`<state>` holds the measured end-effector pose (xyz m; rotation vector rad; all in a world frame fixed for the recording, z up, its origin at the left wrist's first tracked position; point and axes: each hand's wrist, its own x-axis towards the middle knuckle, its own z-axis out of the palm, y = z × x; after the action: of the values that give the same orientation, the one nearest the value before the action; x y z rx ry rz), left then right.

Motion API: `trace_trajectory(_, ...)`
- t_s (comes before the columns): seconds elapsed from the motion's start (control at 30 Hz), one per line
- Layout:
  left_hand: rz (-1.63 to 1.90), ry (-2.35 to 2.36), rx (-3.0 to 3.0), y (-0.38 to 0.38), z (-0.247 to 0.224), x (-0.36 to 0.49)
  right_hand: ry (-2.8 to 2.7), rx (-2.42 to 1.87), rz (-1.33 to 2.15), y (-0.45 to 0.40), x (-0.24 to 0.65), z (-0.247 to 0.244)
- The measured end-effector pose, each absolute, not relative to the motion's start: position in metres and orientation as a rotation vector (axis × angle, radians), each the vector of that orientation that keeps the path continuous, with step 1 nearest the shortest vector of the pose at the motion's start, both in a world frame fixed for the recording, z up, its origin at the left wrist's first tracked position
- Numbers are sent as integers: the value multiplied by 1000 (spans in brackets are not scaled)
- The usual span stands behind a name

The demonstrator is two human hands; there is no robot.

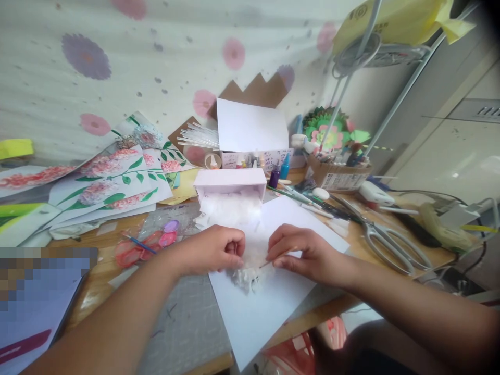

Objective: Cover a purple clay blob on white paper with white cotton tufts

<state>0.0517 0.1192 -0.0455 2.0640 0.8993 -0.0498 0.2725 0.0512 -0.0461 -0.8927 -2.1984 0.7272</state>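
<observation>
A strip of white cotton-like fluff (252,255) spills from a pale pink box (230,178) down onto a white sheet of paper (260,317). The fluff's near end has a ragged, frilly edge. With thumb and fingers pinched together, my left hand (219,249) grips the left side of this fluff. My right hand (302,250) is closed around a thin wooden stick (279,256), whose tip points at the near end of the fluff. What lies between the left fingertips is partly hidden.
Large scissors (385,239) lie on the right, beside pens and a cardboard box (338,174) of tools. Small glue bottles (275,176) stand behind. Painted flower sheets (117,182) and red-handled scissors (135,252) are left, above a tablet-like device (42,307). The table edge is near.
</observation>
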Motion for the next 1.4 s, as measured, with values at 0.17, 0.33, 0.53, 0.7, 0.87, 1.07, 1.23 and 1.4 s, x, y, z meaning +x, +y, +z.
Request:
trace_trajectory(0.17,-88,788,2145,112,-35,57,-2167,-874,839,55,277,-48)
trace_trajectory(0.33,-213,748,2176,101,-31,62,-1984,-857,1058,59,285,-49)
trace_trajectory(0.53,-312,690,2327,95,-33,66,-2054,-827,1188,60,290,-58)
trace_trajectory(0.7,-375,699,2309,100,-36,64,-2023,-861,1146,61,290,-62)
trace_trajectory(0.87,-392,682,2306,103,-37,64,-2028,-800,1155,57,287,-60)
trace_trajectory(1.07,-393,699,2266,103,-39,62,-2057,-843,1049,55,280,-63)
trace_trajectory(1.23,-375,724,2207,104,-40,61,-2116,-857,964,54,280,-63)
trace_trajectory(1.4,-352,703,2171,105,-41,63,-2088,-831,987,53,279,-57)
